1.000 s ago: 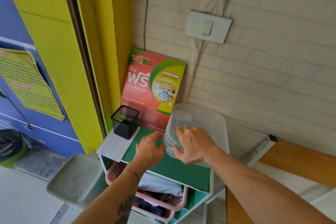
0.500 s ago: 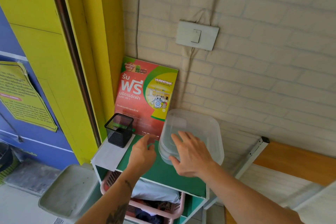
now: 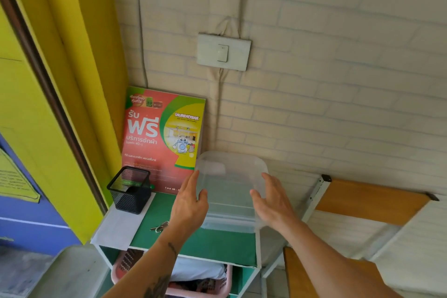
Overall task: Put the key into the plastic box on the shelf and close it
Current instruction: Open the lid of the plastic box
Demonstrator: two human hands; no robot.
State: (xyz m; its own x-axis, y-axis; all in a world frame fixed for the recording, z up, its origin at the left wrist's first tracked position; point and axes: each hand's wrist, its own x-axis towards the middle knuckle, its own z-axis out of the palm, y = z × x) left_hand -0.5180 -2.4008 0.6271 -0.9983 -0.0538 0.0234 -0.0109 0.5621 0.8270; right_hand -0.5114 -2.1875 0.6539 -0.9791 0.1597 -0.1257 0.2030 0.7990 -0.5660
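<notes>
A clear plastic box (image 3: 229, 224) stands on the green top of the shelf (image 3: 217, 247), against the brick wall. Its clear lid (image 3: 229, 176) is raised off the box and tilted toward the wall. My left hand (image 3: 189, 202) grips the lid's left edge, thumb in front. The lid's right edge is held by my right hand (image 3: 272, 202) in the same way. A small bunch of keys (image 3: 159, 226) lies on the shelf top, just left of my left wrist and outside the box.
A black mesh pen cup (image 3: 130, 189) stands at the shelf's back left. A red and green laundry poster (image 3: 159, 138) leans on the wall. A pink basket (image 3: 174, 280) sits below, a wooden board (image 3: 367, 203) at right and a grey bin (image 3: 70, 273) at lower left.
Both hands have shifted from the box's front edge to the lid's two sides, and the lid has come up. The keys now show where my left hand was.
</notes>
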